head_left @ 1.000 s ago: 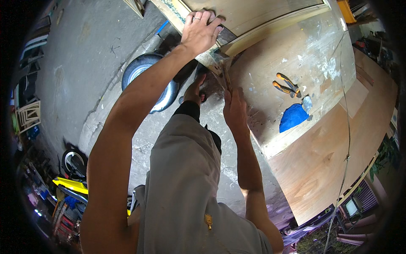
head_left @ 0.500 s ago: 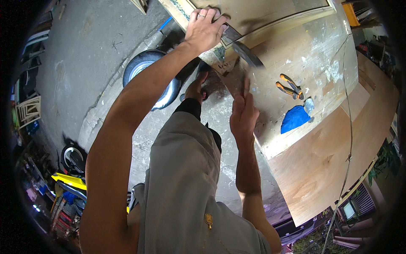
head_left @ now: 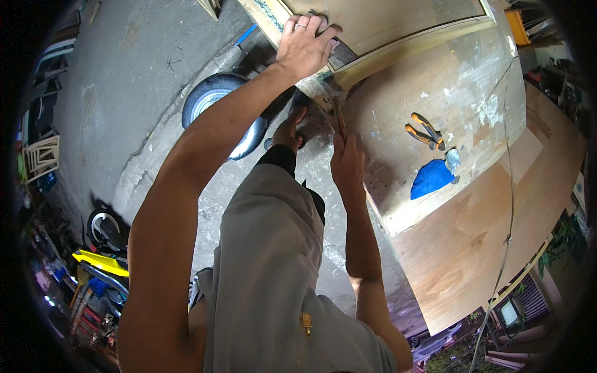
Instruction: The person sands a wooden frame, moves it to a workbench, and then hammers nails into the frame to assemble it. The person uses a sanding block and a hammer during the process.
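Observation:
A wooden frame (head_left: 398, 46) with a panel set in it lies at the top of the head view, on the work table. At its near left corner, my left hand (head_left: 306, 48) is closed over the frame's edge, fingertips curled onto its inner side. My right hand (head_left: 347, 163) is wrapped round the wooden handle of a hammer (head_left: 340, 120). The hammer's head is at the frame's near corner, blurred and hard to make out. To the right on the table lie orange-and-black pliers (head_left: 426, 132), jaws toward me, and a blue cloth or bag (head_left: 432, 178) beside a small greyish piece.
A plywood sheet (head_left: 491, 230) extends at the lower right, and a thin cord (head_left: 511, 186) hangs across it. On the concrete floor a wheel (head_left: 211, 102) lies left of my leg. A yellow motorbike part (head_left: 102, 263) and clutter stand farther left.
My right hand has swung the hammer left and slightly up, from over the table to the frame's corner. The left hand keeps its hold, with the view shifting slightly.

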Motion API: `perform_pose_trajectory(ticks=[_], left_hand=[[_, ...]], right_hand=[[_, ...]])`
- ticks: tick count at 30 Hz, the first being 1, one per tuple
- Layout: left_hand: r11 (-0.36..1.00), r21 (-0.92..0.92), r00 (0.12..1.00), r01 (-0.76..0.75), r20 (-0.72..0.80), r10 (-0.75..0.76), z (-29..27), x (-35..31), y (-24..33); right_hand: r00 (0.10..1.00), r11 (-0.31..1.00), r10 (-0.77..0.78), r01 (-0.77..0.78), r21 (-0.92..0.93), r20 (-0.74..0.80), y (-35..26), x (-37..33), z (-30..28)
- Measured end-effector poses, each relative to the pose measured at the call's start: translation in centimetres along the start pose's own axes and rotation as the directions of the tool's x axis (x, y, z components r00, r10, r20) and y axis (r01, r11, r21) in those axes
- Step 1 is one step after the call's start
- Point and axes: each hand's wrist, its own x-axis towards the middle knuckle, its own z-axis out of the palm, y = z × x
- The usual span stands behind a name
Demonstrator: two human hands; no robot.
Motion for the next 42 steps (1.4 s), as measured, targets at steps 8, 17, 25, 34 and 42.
perform_pose_trajectory(ticks=[8, 17, 25, 34, 42], left_hand=[[1.000, -0.005, 1.000, 0.010, 0.020, -0.010, 0.1, -0.2, -0.1], [0.998, -0.046, 0.999, 0.034, 0.013, -0.033, -0.7, 0.2, 0.1], [0.924, -0.044, 0.885, 0.379, -0.273, -0.376, -2.3, -0.1, -1.1], [0.197, -0.220, 0.248, 0.955, 0.236, -0.940, -4.5, 4.7, -7.1], [0.019, -0.724, 0.332, 0.690, 0.292, -0.897, -4.5, 4.6, -6.3]], right_hand=[[1.000, 1.000, 0.017, -0.017, -0.003, 0.017, 1.3, -0.6, 0.3], [0.937, 0.944, 0.311, -0.285, 0.165, -0.162, 1.1, 0.7, -3.4], [0.779, 0.872, -0.144, -0.191, -0.450, -0.610, 5.3, 2.8, -3.9], [0.976, 0.916, 0.220, -0.205, 0.346, -0.004, -0.4, 7.3, 0.4], [0.905, 0.369, 0.234, -0.421, 0.829, 0.355, -2.4, 8.3, -3.1]])
